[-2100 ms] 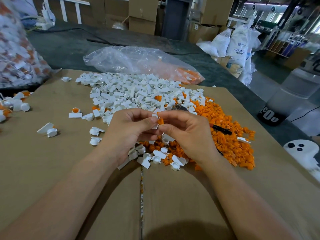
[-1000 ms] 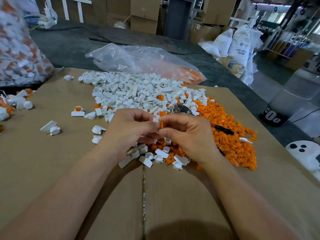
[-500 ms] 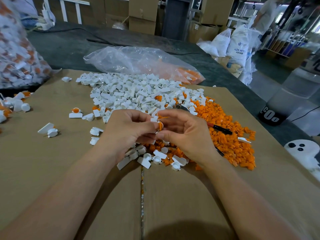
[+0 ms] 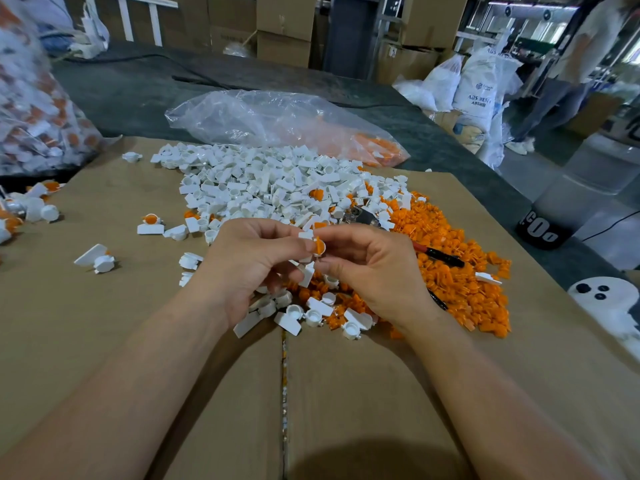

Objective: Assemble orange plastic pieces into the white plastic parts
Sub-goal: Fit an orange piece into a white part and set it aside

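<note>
At frame centre the left hand (image 4: 249, 268) pinches a white part (image 4: 306, 235); the right hand (image 4: 374, 271) pinches the orange piece (image 4: 319, 246), now pressed tighter against it than a moment ago, so I'd say it's nearly seated

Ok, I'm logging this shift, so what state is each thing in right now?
left grip, pinches the white part.
right grip, pinches the orange piece against that part; seating unclear.
white pile, loose heap on the cardboard.
orange pile, loose heap.
clear bag, slumped on its side, few orange pieces inside.
finished part, orange fitted, lying apart at left.
</note>
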`<control>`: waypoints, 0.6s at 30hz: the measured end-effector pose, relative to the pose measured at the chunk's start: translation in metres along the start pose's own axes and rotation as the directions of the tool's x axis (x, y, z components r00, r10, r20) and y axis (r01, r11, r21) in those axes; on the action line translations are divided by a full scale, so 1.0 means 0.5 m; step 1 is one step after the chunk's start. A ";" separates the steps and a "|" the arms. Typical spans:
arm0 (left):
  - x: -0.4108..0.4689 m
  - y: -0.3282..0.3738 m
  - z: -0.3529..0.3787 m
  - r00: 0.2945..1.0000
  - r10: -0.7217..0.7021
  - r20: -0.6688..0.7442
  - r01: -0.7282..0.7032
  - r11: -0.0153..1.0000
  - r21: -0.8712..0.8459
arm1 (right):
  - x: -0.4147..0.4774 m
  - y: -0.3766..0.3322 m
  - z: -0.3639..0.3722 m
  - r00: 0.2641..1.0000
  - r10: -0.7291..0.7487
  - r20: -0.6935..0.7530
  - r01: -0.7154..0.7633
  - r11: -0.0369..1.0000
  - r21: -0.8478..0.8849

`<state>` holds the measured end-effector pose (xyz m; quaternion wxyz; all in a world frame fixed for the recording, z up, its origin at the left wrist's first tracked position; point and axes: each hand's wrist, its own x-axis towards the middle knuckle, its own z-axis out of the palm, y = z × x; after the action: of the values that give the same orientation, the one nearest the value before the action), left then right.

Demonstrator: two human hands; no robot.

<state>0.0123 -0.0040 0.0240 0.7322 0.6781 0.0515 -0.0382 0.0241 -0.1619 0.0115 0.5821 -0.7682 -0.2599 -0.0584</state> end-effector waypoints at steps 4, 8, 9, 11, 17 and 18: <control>-0.001 0.000 0.002 1.000 -0.007 -0.001 0.007 1.000 -0.007 | 0.002 0.003 -0.001 1.000 -0.017 -0.002 0.017 1.000 -0.025; 0.000 -0.001 0.002 1.000 -0.013 -0.010 0.013 1.000 -0.006 | 0.000 0.005 -0.001 1.000 -0.025 0.009 0.026 0.997 -0.067; 0.000 -0.001 0.002 1.000 -0.012 -0.010 0.012 1.000 -0.009 | 0.000 0.005 -0.001 1.000 -0.028 0.010 0.028 0.997 -0.071; -0.001 -0.001 0.001 1.000 -0.002 -0.004 0.002 1.000 -0.007 | 0.000 0.004 0.000 0.999 -0.044 0.011 0.045 0.997 -0.060; -0.001 -0.003 0.004 1.000 0.010 0.025 -0.009 0.999 -0.041 | 0.000 0.006 0.003 0.991 -0.129 -0.021 0.129 0.991 -0.025; 0.000 -0.003 0.004 0.999 0.014 0.033 -0.012 0.999 -0.048 | 0.000 0.007 0.002 0.991 -0.132 -0.022 0.131 0.991 -0.020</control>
<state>0.0120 -0.0062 0.0227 0.7493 0.6598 0.0359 -0.0434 0.0254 -0.1619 0.0082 0.5728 -0.7541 -0.3026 -0.1079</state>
